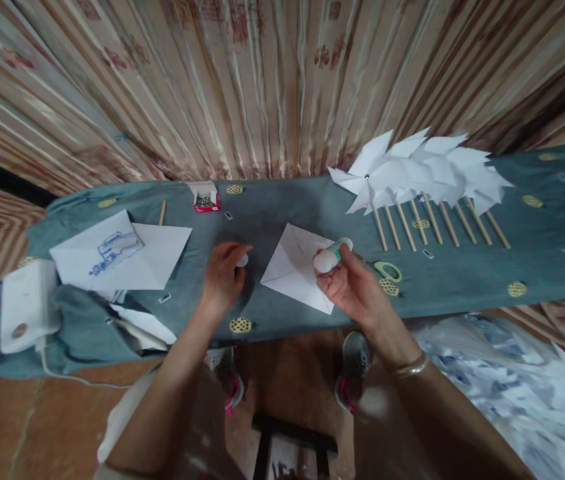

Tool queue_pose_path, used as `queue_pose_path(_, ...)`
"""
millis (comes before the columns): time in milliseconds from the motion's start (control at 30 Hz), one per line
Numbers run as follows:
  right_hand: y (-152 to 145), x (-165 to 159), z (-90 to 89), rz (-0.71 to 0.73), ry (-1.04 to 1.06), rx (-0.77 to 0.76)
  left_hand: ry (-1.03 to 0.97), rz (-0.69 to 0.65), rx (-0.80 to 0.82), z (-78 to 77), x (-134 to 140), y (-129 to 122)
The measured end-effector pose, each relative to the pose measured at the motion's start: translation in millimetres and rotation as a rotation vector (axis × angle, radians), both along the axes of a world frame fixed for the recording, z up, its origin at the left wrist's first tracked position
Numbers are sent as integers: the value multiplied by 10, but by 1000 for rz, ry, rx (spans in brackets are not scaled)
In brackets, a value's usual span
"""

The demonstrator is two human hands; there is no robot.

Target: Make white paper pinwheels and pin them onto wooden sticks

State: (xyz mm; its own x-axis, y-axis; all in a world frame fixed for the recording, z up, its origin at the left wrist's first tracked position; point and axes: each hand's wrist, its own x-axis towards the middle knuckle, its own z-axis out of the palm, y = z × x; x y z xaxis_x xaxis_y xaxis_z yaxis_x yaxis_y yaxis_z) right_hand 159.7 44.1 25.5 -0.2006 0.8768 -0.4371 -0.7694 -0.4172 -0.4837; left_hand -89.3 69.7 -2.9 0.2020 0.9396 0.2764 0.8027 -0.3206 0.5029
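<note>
Paper, a creased white square (287, 270), lies mid-counter on grey-green cloth (262, 210), likely light, floppy and easily creased, best held by its edges. Above its right side, the right hand (355, 290) has its grip wrapped around a white-and-green plastic bottle (330, 259), probably squeezable; the left hand's (222, 277) grip pinches a small white cap (242, 261). One corner nears the counter's front edge; open cloth separates paper and left hand.

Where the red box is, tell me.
In the head view, the red box stands left of centre near the far edge of the cloth, beyond the left hand.
</note>
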Motion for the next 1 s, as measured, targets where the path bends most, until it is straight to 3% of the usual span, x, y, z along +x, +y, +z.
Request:
queue_pose_path(133, 46, 72, -8, -80, -143, 47, 144, 10, 50, -17, 72, 8)
queue_pose_path(233, 79, 150, -33, -147, -390, 110, 112, -9, 167, 59, 169, -45)
queue_pose_path(333, 91, 193, -80, -211, -694, 217, 12, -199, 197, 85, 350, -162)
queue_pose_path(400, 83, 190, -117, -231, -888, 310, -13, -364, 132, 52, 505, -258)
queue_pose_path(467, 67, 177, -158, -204, -1055, 385, 0, -436, 43, 4, 645, -342)
queue_pose_path(633, 38, 177, -249, -79, -1340, 433, 61, -433, -103, -39, 785, -419)
queue_pose_path(1000, 56, 153, -217, 10, -1649, 460, 107, -428, -130, -30, 803, -416)
